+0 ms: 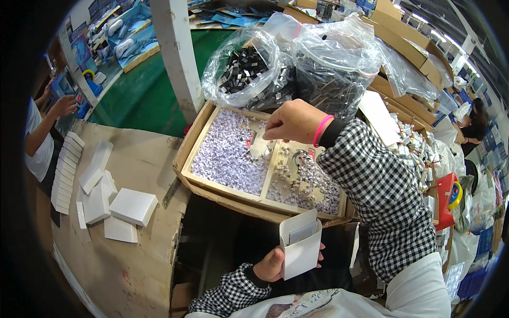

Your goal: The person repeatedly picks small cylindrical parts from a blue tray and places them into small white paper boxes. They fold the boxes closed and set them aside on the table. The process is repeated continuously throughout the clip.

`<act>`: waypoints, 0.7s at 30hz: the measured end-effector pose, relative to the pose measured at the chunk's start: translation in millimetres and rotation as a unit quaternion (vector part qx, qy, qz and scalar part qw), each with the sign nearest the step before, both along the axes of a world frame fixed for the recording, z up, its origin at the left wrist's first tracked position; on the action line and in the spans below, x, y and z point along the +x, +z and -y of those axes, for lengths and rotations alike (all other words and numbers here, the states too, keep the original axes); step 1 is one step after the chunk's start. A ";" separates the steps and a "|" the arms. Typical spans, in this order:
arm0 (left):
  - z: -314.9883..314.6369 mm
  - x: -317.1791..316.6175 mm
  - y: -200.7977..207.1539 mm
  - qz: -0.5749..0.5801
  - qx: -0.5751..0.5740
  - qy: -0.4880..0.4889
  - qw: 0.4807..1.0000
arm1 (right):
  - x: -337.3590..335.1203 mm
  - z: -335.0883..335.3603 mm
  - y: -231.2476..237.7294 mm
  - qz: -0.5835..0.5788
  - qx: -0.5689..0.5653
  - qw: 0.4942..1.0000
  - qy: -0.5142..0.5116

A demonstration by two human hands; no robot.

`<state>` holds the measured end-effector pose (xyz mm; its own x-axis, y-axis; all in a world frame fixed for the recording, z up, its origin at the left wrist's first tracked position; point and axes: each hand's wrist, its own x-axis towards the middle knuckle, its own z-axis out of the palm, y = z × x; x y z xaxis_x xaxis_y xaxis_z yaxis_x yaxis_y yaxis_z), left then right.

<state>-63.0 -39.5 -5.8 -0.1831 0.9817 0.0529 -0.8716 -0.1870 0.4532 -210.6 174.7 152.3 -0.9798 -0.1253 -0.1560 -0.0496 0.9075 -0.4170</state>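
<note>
My left hand (271,264) grips a small white cardboard box (302,259) upright, its top flap raised. Light grey, flat contents show inside the box's mouth. Above a shallow wooden tray (263,177) hangs my right hand (298,121), fingers pinched together and pointing down to the left. Whatever may be between those fingertips is too small to make out. A divider splits the tray in two. Tiny whitish pieces (225,153) heap the left compartment, while the right one holds a thinner spread of small pieces (318,188) with bare wood showing.
Behind the tray stand clear plastic bags, one with black and metal parts (245,69). White boxes (133,205) lie on the cardboard-covered table at left, beside a row of boxes (66,172). A co-worker's hand (64,106) shows far left. Small parts (413,140) fill a carton at right.
</note>
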 end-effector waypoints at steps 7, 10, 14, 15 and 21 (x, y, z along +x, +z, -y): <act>-2.8 6.6 4.0 -0.014 0.004 -0.004 1.000 | -1.7 38.0 -46.4 -0.062 0.204 0.976 0.034; -1.0 9.1 8.3 -0.012 -0.007 -0.002 1.000 | -8.1 41.0 -49.6 -0.074 0.222 0.971 0.054; 2.4 6.6 13.0 -0.018 -0.015 0.020 1.000 | 13.5 21.7 -19.3 -0.127 0.071 0.986 0.080; 3.7 6.1 13.9 -0.008 -0.016 0.028 0.999 | 25.8 15.5 -8.2 -0.130 0.014 0.987 0.090; -1.3 3.3 14.6 0.003 0.001 0.012 1.000 | 121.2 7.7 38.4 -0.105 -0.118 0.968 0.196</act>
<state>-59.7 -38.2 8.8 -0.2072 0.9768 0.0532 -0.8696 -0.2088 0.4474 -89.4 167.0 190.8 -0.8571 -0.5011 0.1197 -0.4764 0.6824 -0.5544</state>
